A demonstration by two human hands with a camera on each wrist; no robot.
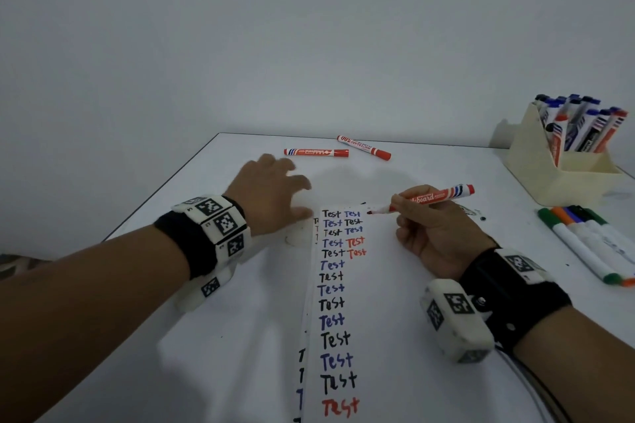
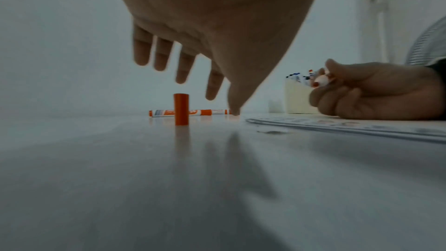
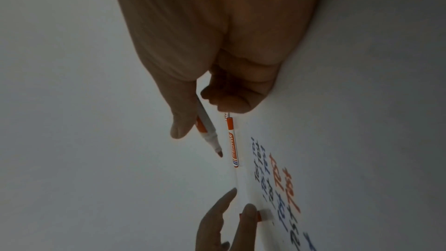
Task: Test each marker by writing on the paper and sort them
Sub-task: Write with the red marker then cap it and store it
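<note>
My right hand (image 1: 407,208) pinches an uncapped red marker (image 1: 434,197), its tip just above the top of the paper strip (image 1: 374,302) that is filled with rows of "Test". In the right wrist view the marker's tip (image 3: 218,153) points down at the table. My left hand (image 1: 292,196) hovers with spread, relaxed fingers left of the paper. Under it a red cap (image 2: 181,109) stands upright on the table, free of the fingers (image 2: 183,68); the thumb tip reaches the table beside it. The head view does not show the cap.
Two capped red markers (image 1: 316,152) (image 1: 364,147) lie at the back of the table. A cream holder (image 1: 549,161) with several markers stands at the back right. Several coloured markers (image 1: 584,244) lie side by side at the right edge.
</note>
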